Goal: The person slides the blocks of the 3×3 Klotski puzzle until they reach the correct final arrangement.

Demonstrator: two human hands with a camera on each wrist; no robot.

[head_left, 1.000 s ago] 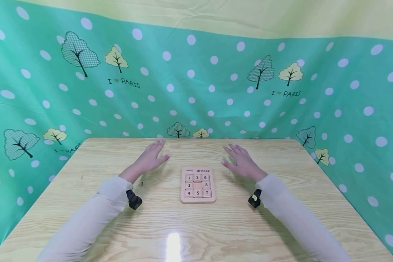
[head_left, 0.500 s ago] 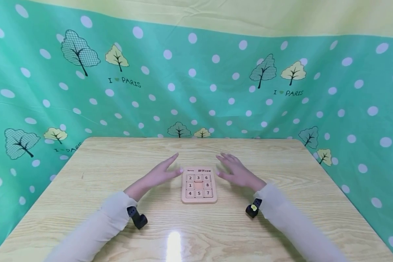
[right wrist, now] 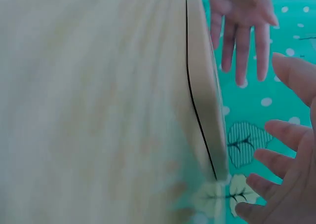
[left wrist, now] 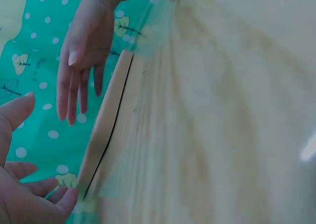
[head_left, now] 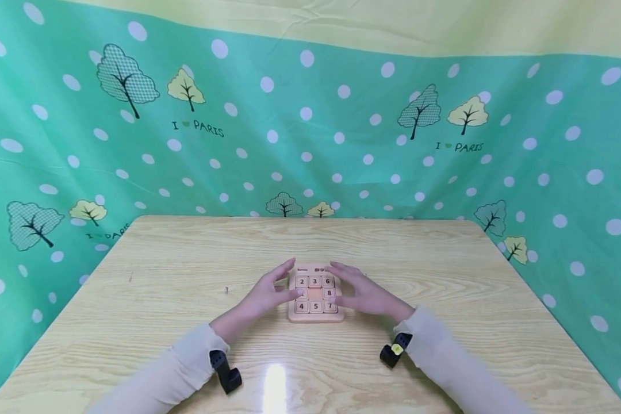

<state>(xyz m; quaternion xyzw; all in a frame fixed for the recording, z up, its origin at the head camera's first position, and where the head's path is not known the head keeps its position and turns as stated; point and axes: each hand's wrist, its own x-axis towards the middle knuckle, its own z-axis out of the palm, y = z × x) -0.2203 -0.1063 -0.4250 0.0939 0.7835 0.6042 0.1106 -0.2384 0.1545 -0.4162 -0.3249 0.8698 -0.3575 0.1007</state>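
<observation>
A pink number slide puzzle [head_left: 315, 317] lies flat near the middle of the table, its tiles reading 2 3 6, 1 and 8, 4 5 7 around a centre gap. My left hand [head_left: 264, 297] hovers at its left side, thumb covering part of the 1 tile in the head view. On the other side is my right hand [head_left: 370, 296], its thumb near the 7 tile. Both hands have spread, relaxed fingers and hold nothing. In the left wrist view the puzzle's side [left wrist: 106, 125] shows close to the left fingertips [left wrist: 70, 197]; contact is hard to tell.
A wood-grain table [head_left: 186, 247] carries the puzzle. Behind and beside it hangs a green dotted cloth [head_left: 310, 144] with printed trees. Black wrist cameras sit on the left cuff [head_left: 225, 371] and right cuff [head_left: 395, 351]. Light glares off the table's front.
Both hands have moved inward and nearer to me, from beyond the puzzle's upper corners to its two sides. The puzzle stays in place on the table with the same tile order.
</observation>
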